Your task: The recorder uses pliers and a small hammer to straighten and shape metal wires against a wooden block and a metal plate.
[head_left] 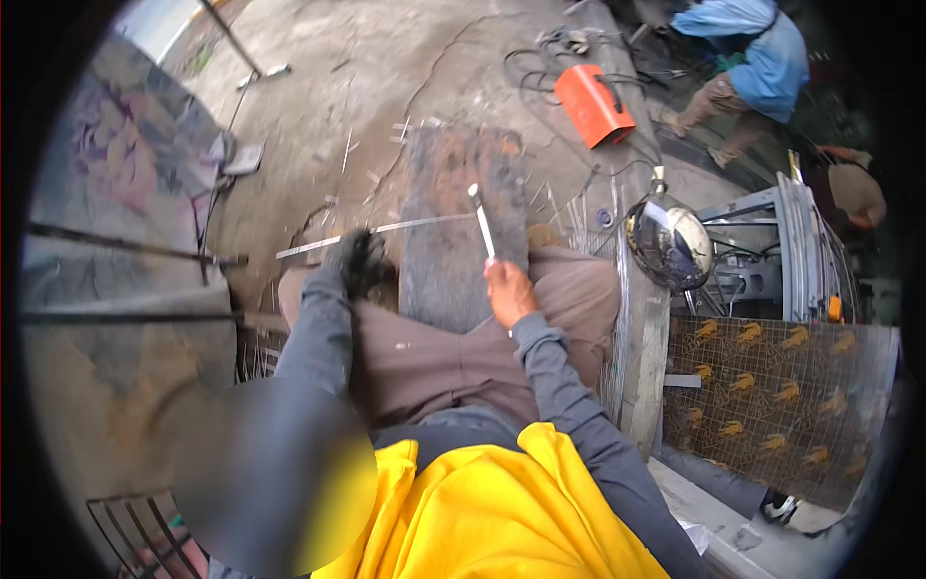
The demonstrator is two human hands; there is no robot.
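My left hand [357, 259] wears a dark glove and grips a long thin metal strip [424, 226] that lies across a rusty steel plate [461, 222] in front of my knees. My right hand [509, 292] is bare and holds a short white stick [483, 222], its tip raised over the strip near the plate's middle. Both forearms are in grey sleeves. A yellow garment [482, 511] covers my lap.
An orange box-shaped machine [593, 104] with cables sits on the cracked concrete beyond the plate. A shiny helmet [667, 241] rests at right beside wire mesh panels [772, 396]. A person in a blue shirt [762, 48] crouches at upper right. Metal rods lie at left.
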